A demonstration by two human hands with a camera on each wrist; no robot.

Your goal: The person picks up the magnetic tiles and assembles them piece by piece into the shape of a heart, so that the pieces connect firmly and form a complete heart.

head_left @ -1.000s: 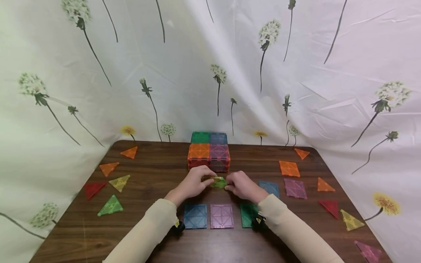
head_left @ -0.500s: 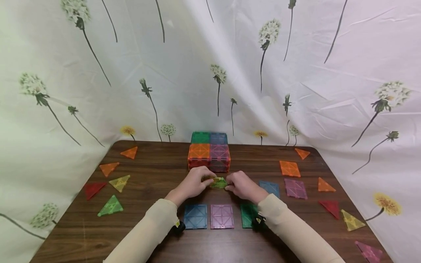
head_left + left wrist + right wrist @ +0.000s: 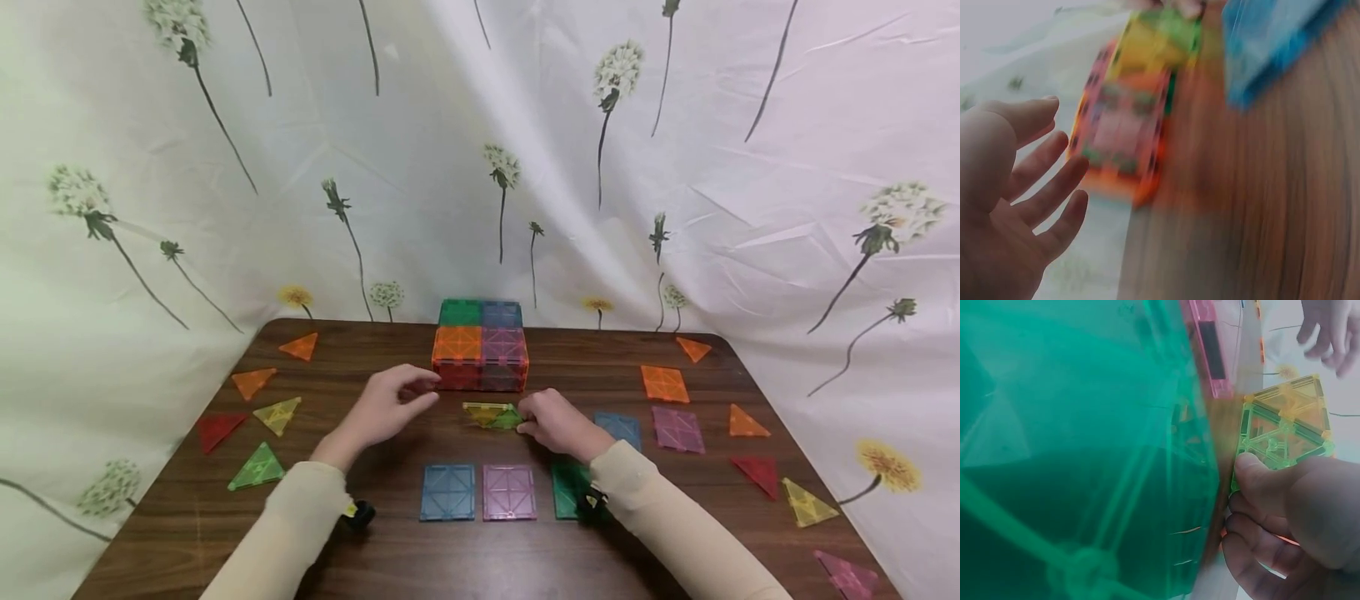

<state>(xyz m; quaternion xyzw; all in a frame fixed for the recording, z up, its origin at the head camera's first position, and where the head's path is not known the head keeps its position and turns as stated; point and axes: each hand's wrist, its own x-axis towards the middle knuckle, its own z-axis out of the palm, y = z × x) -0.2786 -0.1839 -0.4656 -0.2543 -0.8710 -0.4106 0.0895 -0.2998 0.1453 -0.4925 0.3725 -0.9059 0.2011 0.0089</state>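
My right hand (image 3: 558, 425) pinches a green triangular magnetic tile (image 3: 1272, 445) between thumb and fingers. Edge to edge with it stands a yellow triangular tile (image 3: 480, 412), the pair upright above the middle of the table. To the left, apart from the tiles, my left hand (image 3: 382, 408) is held with fingers spread and nothing in them. Behind both hands stands a box of square magnetic tiles (image 3: 480, 345) in orange, purple, green, blue and red. In the left wrist view, the left hand (image 3: 1016, 181) shows loosely bent fingers; the tiles are blurred.
Flat in front lie a blue square tile (image 3: 447, 492), a purple square tile (image 3: 509, 492) and a green square tile (image 3: 567, 479), partly under the right wrist. Several triangles, including a red triangle (image 3: 222, 431), line the left side. More tiles, including an orange square (image 3: 664, 383), lie right.
My left hand has let go of the yellow and green tiles and moved left, its fingers opening. The right hand stays in place, holding the green triangle.
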